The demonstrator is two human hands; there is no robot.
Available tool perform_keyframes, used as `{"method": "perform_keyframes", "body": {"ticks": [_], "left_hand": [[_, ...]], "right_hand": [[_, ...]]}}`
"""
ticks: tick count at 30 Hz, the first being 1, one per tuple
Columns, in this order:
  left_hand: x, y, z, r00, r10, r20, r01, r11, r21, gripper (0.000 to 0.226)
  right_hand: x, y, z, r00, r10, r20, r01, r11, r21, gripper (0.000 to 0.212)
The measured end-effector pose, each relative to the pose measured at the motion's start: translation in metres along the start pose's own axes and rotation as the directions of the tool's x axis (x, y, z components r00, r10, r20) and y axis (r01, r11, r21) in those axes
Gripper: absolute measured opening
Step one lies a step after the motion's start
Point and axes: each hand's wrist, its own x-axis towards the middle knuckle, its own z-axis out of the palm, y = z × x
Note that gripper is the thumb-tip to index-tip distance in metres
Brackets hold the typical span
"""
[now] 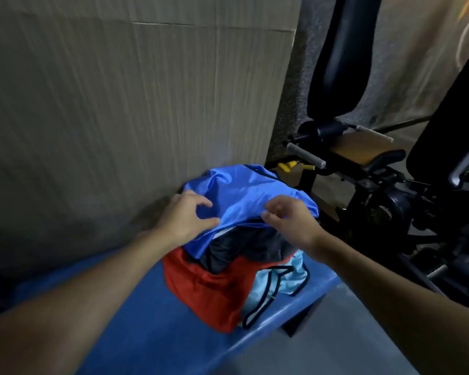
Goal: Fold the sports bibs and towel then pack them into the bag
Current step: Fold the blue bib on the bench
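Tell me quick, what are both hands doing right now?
Left hand: closed, pinching the blue cloth.
Right hand: closed, pinching the same cloth's edge.

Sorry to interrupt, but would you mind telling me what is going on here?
A person is sorting a heap of sports fabrics on a blue bench. The left hand and the right hand both grip the near edge of a bright blue fabric on top. Beneath it, loosely piled, are a dark item, a red bib and a light blue bib.

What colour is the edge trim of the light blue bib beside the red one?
Black trim on the light blue bib; head view.
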Motion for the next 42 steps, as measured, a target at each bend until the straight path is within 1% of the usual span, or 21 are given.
{"method": "perform_keyframes", "body": {"ticks": [2,4,5,7,9,11,12,14,16,18,19,21,23,25,29,31,33,35,39,41,42], "left_hand": [[0.002,-0.003,0.000,0.998,0.049,0.045,-0.054,0.991,0.125,0.044],[0.001,-0.003,0.001,0.995,0.053,0.089,-0.069,0.981,0.182,0.032],[0.002,-0.002,0.002,0.992,0.090,0.089,-0.106,0.973,0.204,0.022],[0.003,-0.003,0.005,0.983,0.166,0.078,-0.179,0.961,0.211,0.006],[0.006,-0.007,0.007,0.979,0.195,0.050,-0.202,0.961,0.190,0.006],[0.009,-0.009,0.004,0.983,0.180,-0.037,-0.178,0.982,0.062,0.009],[0.011,-0.008,0.003,0.984,0.156,-0.083,-0.160,0.986,-0.046,0.010],[0.013,0.001,-0.004,0.986,0.088,-0.144,-0.120,0.966,-0.230,0.016],[0.014,0.013,-0.015,0.980,0.051,-0.192,-0.115,0.935,-0.336,0.019],[0.013,0.026,-0.030,0.969,0.036,-0.244,-0.130,0.915,-0.382,0.017],[0.011,0.032,-0.040,0.963,0.027,-0.267,-0.136,0.907,-0.398,0.016],[0.005,0.045,-0.061,0.951,0.017,-0.308,-0.152,0.894,-0.421,0.020],[-0.006,0.059,-0.084,0.945,0.015,-0.327,-0.164,0.887,-0.433,0.025],[-0.020,0.070,-0.106,0.940,0.033,-0.339,-0.180,0.893,-0.412,0.027],[-0.062,0.083,-0.149,0.944,0.065,-0.324,-0.183,0.920,-0.348,0.015],[-0.087,0.087,-0.171,0.958,0.112,-0.263,-0.177,0.954,-0.242,0.019],[-0.111,0.089,-0.192,0.966,0.141,-0.216,-0.166,0.981,-0.104,0.013],[-0.132,0.088,-0.212,0.974,0.138,-0.179,-0.148,0.988,-0.043,0.011],[-0.163,0.078,-0.240,0.981,0.126,-0.144,-0.117,0.991,0.070,0.020],[-0.173,0.075,-0.243,0.985,0.095,-0.142,-0.085,0.993,0.080,0.017],[-0.176,0.077,-0.241,0.987,0.090,-0.137,-0.085,0.996,0.039,0.011]], "right_hand": [[0.011,0.006,0.005,1.000,0.004,-0.023,-0.007,0.992,-0.127,0.025],[0.018,0.011,0.010,1.000,-0.004,-0.029,-0.004,0.966,-0.258,0.036],[0.024,0.015,0.013,1.000,0.005,-0.030,-0.014,0.952,-0.305,0.039],[0.031,0.019,0.015,0.998,0.029,-0.054,-0.048,0.918,-0.394,0.040],[0.037,0.024,0.015,0.995,-0.008,-0.096,-0.037,0.883,-0.467,0.028],[0.042,0.026,0.015,0.990,-0.046,-0.130,-0.020,0.884,-0.466,0.010],[0.044,0.024,0.014,0.988,-0.071,-0.137,0.002,0.894,-0.448,0.008],[0.047,0.018,0.012,0.981,-0.118,-0.151,0.053,0.925,-0.377,0.011],[0.048,0.003,0.006,0.971,-0.156,-0.182,0.104,0.958,-0.266,0.015],[0.046,-0.014,-0.002,0.961,-0.199,-0.190,0.169,0.972,-0.162,0.015],[0.042,-0.023,-0.008,0.957,-0.225,-0.181,0.200,0.969,-0.146,0.013],[0.032,-0.041,-0.021,0.954,-0.276,-0.118,0.255,0.953,-0.162,0.006],[0.020,-0.055,-0.031,0.938,-0.347,-0.002,0.336,0.909,-0.247,0.007],[0.004,-0.069,-0.038,0.913,-0.404,0.048,0.399,0.866,-0.300,0.010],[-0.027,-0.106,-0.044,0.911,-0.412,0.018,0.404,0.885,-0.230,0.020],[-0.040,-0.126,-0.043,0.900,-0.435,0.017,0.430,0.884,-0.185,0.021],[-0.055,-0.146,-0.040,0.890,-0.456,0.015,0.453,0.877,-0.163,0.021],[-0.073,-0.164,-0.035,0.878,-0.477,0.034,0.475,0.865,-0.162,0.025],[-0.102,-0.191,-0.021,0.873,-0.484,0.061,0.488,0.863,-0.131,0.030],[-0.114,-0.201,-0.014,0.875,-0.478,0.075,0.484,0.870,-0.097,0.029],[-0.118,-0.205,-0.010,0.878,-0.472,0.083,0.478,0.875,-0.082,0.029]]}}
